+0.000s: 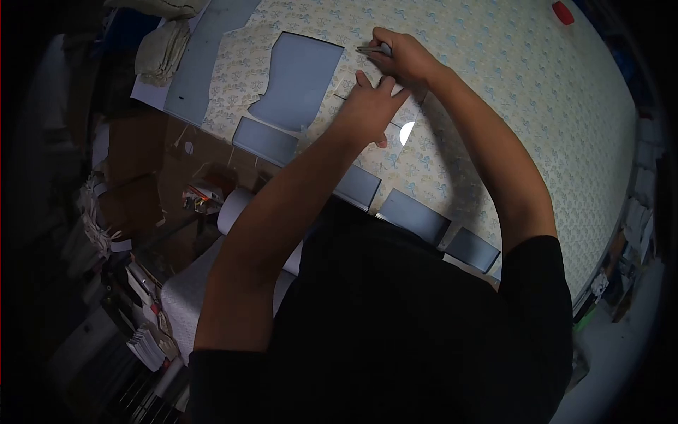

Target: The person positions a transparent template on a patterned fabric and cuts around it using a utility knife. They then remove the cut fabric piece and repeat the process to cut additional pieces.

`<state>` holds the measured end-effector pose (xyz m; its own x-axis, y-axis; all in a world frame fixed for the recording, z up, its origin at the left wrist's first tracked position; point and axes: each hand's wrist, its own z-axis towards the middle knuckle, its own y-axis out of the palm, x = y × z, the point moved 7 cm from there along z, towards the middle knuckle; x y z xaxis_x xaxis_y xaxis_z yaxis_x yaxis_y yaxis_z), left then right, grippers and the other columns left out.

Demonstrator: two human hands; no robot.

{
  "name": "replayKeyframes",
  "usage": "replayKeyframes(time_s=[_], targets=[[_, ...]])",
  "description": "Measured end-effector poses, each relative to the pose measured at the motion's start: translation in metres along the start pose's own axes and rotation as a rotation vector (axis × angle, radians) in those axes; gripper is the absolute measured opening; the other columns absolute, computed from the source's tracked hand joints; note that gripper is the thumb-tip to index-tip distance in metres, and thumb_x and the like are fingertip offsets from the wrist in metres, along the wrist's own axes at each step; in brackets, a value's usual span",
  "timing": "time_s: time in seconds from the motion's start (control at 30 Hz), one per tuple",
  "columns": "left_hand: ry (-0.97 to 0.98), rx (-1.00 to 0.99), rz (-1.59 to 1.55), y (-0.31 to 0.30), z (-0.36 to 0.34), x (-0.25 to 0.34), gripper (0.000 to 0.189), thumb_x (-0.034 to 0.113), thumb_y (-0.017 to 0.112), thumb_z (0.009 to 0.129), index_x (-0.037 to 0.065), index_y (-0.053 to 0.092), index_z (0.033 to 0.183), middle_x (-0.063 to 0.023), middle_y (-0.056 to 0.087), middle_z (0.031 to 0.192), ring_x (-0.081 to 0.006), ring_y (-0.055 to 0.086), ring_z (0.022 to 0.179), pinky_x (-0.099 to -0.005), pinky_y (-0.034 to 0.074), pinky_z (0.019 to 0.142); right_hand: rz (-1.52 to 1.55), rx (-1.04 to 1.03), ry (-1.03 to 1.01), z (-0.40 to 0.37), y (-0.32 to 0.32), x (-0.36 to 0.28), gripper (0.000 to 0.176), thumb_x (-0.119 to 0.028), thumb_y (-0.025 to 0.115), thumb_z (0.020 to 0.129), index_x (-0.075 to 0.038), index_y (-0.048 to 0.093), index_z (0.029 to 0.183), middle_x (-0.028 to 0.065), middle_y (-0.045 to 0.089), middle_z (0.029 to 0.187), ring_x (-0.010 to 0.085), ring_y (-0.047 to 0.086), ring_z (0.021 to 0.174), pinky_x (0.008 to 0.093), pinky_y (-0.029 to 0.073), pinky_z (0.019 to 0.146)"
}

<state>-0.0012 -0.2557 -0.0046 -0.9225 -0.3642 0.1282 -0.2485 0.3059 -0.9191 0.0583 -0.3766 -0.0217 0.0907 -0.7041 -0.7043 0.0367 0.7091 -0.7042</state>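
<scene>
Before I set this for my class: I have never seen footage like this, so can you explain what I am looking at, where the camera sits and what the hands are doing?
There is no machine here. One camera, worn on a person's head, looks down past their dark shirt at two bare hands. The left hand presses flat on a pale sheet laid on a printed fabric that covers the table. The right hand grips a slim grey tool with its tip at the fabric; I cannot tell whether it is a pen or a blade. Shapes cut out of the fabric leave grey gaps. A small red object lies at the far edge.
</scene>
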Motion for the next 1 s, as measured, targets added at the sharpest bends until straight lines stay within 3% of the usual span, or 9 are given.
replayKeyframes(time_s=[0.17,0.3,0.37,0.47,0.57,0.77,0.9,0.97,1.0], targets=[[-0.003,0.065,-0.045,-0.001,-0.007,-0.006,0.114,0.027,0.099,0.057,0.017,0.043,0.155,-0.0157,0.039,0.155,-0.0628,0.042,0.134,-0.0543,0.054,0.105,0.203,0.078,0.133,-0.014,0.006,0.002,0.020,-0.017,0.071,0.098,-0.006,0.057,0.107,0.0120,0.072,0.100,0.0262,0.068,0.089,0.0382,0.053,0.081],[-0.026,0.091,-0.012,0.006,-0.010,-0.011,0.107,0.038,0.097,0.060,0.009,0.047,0.150,-0.0163,0.043,0.152,-0.0561,0.037,0.142,-0.0553,0.039,0.117,0.149,0.124,0.117,-0.021,0.002,-0.002,0.020,-0.016,0.071,0.098,-0.007,0.059,0.110,0.0120,0.072,0.100,0.0232,0.068,0.090,0.0355,0.053,0.082],[-0.026,0.132,0.006,0.005,-0.014,-0.012,0.103,0.042,0.096,0.061,0.007,0.050,0.147,-0.0170,0.045,0.151,-0.0534,0.034,0.146,-0.0553,0.033,0.121,0.150,0.421,0.128,-0.037,-0.019,0.001,0.024,-0.016,0.073,0.097,-0.007,0.061,0.116,0.0094,0.073,0.103,0.0186,0.069,0.090,0.0326,0.053,0.082],[-0.079,0.171,0.011,0.002,-0.026,-0.014,0.096,0.045,0.094,0.063,0.008,0.055,0.142,-0.0175,0.049,0.146,-0.0456,0.036,0.146,-0.0536,0.029,0.122,0.325,0.534,0.107,-0.071,-0.041,0.013,0.029,-0.015,0.074,0.095,-0.007,0.064,0.122,0.0104,0.075,0.102,0.0205,0.071,0.095,0.0337,0.056,0.083],[-0.151,0.114,-0.130,0.006,-0.037,-0.019,0.089,0.046,0.092,0.066,0.008,0.058,0.138,-0.0168,0.051,0.144,-0.0388,0.044,0.139,-0.0521,0.034,0.119,0.557,0.435,0.349,-0.121,-0.053,0.001,0.030,-0.013,0.076,0.094,-0.004,0.067,0.121,0.0072,0.075,0.104,0.0131,0.071,0.093,0.0287,0.056,0.083],[-0.161,0.119,-0.137,0.017,-0.041,-0.025,0.089,0.048,0.089,0.071,0.013,0.054,0.145,-0.0124,0.051,0.145,-0.0334,0.046,0.136,-0.0493,0.039,0.115,0.723,0.211,0.491,-0.192,-0.020,-0.040,0.024,-0.013,0.076,0.095,0.000,0.067,0.114,0.0071,0.075,0.099,0.0132,0.070,0.084,0.0284,0.057,0.078],[-0.142,0.021,-0.052,0.014,-0.041,-0.029,0.102,0.041,0.093,0.066,0.018,0.045,0.152,-0.0080,0.045,0.152,-0.0336,0.040,0.143,-0.0588,0.033,0.117,0.526,0.020,0.453,-0.214,0.015,-0.060,0.009,-0.009,0.075,0.094,-0.003,0.068,0.095,0.0068,0.074,0.093,0.0103,0.067,0.082,0.0262,0.053,0.073],[-0.139,-0.023,-0.034,0.015,-0.042,-0.027,0.112,0.037,0.096,0.063,0.020,0.039,0.158,-0.0078,0.040,0.158,-0.0364,0.038,0.145,-0.0629,0.027,0.121,0.180,-0.111,0.195,-0.212,0.024,-0.090,0.009,-0.008,0.075,0.092,-0.005,0.067,0.095,0.0071,0.070,0.084,0.0113,0.066,0.081,0.0281,0.052,0.072],[-0.171,-0.039,-0.041,0.016,-0.043,-0.027,0.116,0.035,0.097,0.062,0.021,0.036,0.159,-0.0069,0.038,0.160,-0.0386,0.035,0.147,-0.0660,0.024,0.121,0.189,-0.103,0.123,-0.209,0.024,-0.105,0.015,-0.006,0.077,0.086,-0.006,0.067,0.096,0.0087,0.067,0.084,0.0185,0.067,0.081,0.0329,0.053,0.072]])
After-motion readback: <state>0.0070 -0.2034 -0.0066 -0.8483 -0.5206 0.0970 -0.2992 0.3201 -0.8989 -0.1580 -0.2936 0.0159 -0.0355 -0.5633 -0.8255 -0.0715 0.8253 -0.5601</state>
